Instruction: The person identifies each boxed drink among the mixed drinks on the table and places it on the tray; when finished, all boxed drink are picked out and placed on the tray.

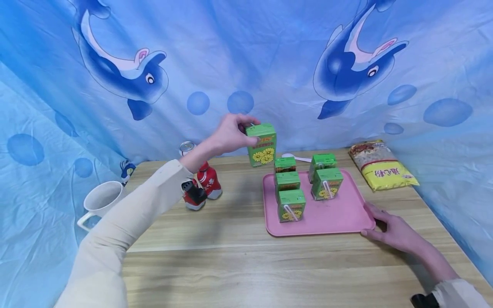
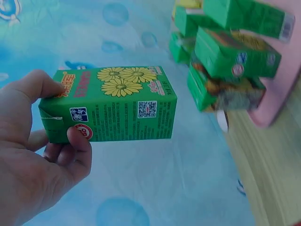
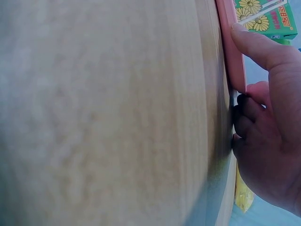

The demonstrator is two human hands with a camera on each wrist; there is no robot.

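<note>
My left hand [image 1: 235, 133] pinches a green drink carton [image 1: 262, 147] by its upper end, raised behind and to the left of the pink tray [image 1: 335, 220]. In the left wrist view the carton [image 2: 113, 103] shows yellow flowers and a QR code, with thumb and fingers on opposite faces. At the tray's near right corner, my right hand [image 1: 396, 231] holds the rim between thumb and fingers; the right wrist view has the thumb [image 3: 263, 47] on the tray's edge. On the tray, three matching cartons [image 1: 291, 205] line the left side and two more [image 1: 327, 184] stand toward the back right.
A yellow food packet [image 1: 385, 167] lies right of the tray, and a white spoon [image 1: 296, 158] behind it. Left of the tray are red-clothed figures [image 1: 209, 182], a can [image 1: 187, 147] partly behind my left arm, and a white mug [image 1: 102, 199]. A blue dolphin curtain [image 1: 246, 55] hangs behind the table.
</note>
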